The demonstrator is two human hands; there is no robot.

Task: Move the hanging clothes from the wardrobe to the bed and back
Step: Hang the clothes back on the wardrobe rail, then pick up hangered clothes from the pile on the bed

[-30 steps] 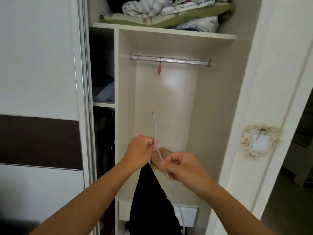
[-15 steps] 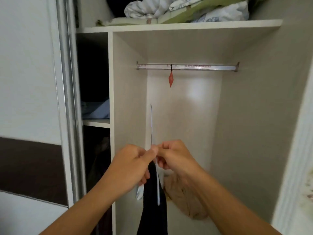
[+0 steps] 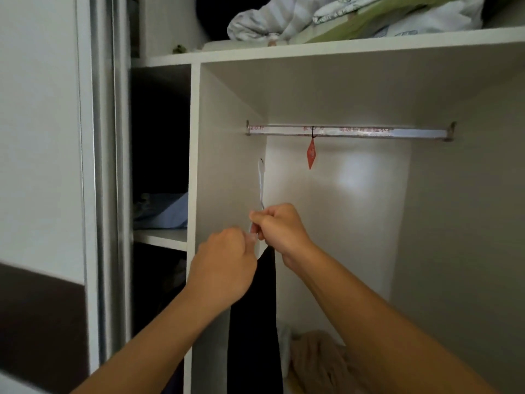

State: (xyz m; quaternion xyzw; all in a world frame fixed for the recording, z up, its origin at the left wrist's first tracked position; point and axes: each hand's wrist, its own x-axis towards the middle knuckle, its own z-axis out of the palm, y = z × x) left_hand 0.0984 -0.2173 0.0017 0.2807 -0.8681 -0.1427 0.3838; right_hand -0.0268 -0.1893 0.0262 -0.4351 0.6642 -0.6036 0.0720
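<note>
1. Centrally, the wardrobe (image 3: pixel 227 143) stands open, its rail (image 3: pixel 349 132) across the upper middle.
2. Below centre hangs a black garment (image 3: pixel 252 322).
3. Left hand (image 3: pixel 224 265) and right hand (image 3: pixel 279 227) both pinch its pale hanger (image 3: pixel 260 183), whose hook sits below the rail's left end.

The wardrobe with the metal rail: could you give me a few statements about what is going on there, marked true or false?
1. Both hands grip the thin white wire hanger. True: the left hand and the right hand both hold it.
2. The hanger's hook is over the metal rail. False: it is below the rail, not yet on it.
3. A black garment hangs from the hanger. True.
4. The small red diamond-shaped tag lies on the wardrobe floor. False: it dangles from the rail.
5. Folded bedding sits on the top shelf. True.
</note>
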